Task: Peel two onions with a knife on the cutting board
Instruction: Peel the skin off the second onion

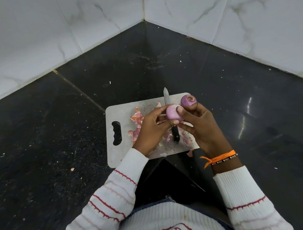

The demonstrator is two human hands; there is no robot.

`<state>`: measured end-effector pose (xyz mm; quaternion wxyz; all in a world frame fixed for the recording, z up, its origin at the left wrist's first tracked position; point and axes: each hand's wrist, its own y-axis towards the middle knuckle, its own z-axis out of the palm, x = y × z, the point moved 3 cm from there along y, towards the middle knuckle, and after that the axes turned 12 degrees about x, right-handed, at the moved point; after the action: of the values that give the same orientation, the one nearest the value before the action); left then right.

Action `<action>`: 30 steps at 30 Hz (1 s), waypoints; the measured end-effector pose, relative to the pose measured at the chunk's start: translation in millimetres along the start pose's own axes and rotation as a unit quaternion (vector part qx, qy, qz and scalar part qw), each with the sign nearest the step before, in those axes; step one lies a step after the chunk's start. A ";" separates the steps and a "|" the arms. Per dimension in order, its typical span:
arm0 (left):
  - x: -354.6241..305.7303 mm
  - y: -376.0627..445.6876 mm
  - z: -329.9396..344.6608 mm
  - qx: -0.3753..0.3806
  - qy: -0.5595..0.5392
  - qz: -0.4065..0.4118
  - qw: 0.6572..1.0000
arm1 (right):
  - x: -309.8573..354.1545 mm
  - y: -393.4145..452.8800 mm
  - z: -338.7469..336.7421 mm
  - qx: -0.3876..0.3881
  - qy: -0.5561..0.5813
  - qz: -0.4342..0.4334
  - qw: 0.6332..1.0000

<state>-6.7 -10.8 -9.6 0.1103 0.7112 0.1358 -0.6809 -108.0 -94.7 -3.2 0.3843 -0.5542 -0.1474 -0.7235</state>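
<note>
Both hands hold one pale onion point(171, 114) above the cutting board point(124, 113): the left hand point(151, 130) cups it, the right hand point(197, 124) presses its thumb on it. To finish well, I think the thumb should rub off the last thin skin gently. The onion is smooth and round. The second onion point(188, 100), darker purple, sits at the board's far corner; the knife point(170, 115) lies on the board among dry, papery peels point(136, 117).

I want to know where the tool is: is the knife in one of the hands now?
No, the knife lies on the cutting board, while both hands hold the pale onion above it.
</note>
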 end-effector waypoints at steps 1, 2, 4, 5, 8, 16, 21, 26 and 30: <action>0.6 0.2 -0.7 0.004 -0.010 -0.002 1.000 | 0.4 -0.3 0.3 0.004 0.007 -0.002 1.000; 1.0 0.3 -1.4 0.007 -0.019 -0.007 1.000 | 0.9 -0.6 0.5 0.006 0.011 -0.005 1.000; 3.0 1.1 -2.6 0.010 -0.030 -0.021 0.999 | 1.5 -0.8 1.1 -0.005 0.007 -0.013 1.000; 4.3 1.5 -2.4 0.012 -0.035 -0.027 0.999 | 1.5 -0.4 0.2 -0.017 0.001 -0.016 1.000; 3.9 1.4 -0.8 0.010 -0.034 -0.026 0.999 | 1.7 0.6 0.0 -0.043 -0.003 -0.008 0.999; 4.0 1.5 1.0 0.020 0.013 -0.025 0.999 | -2.5 0.8 2.7 -0.010 -0.029 0.013 0.999; 4.7 0.2 0.2 0.024 0.003 -0.040 0.999 | 0.2 -0.6 2.5 -0.005 -0.018 0.003 1.000; 3.4 1.4 1.5 0.018 0.011 -0.036 0.999 | 0.3 -1.7 6.5 -0.027 -0.041 -0.006 0.999; 5.0 1.0 -1.0 0.028 0.016 -0.036 0.999 | 0.9 -1.4 5.9 -0.017 -0.065 -0.018 0.998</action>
<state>-5.3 -11.2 -14.6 0.0633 0.7194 0.1439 -0.6765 -105.1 -90.4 -0.1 0.3511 -0.6040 -0.1695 -0.6952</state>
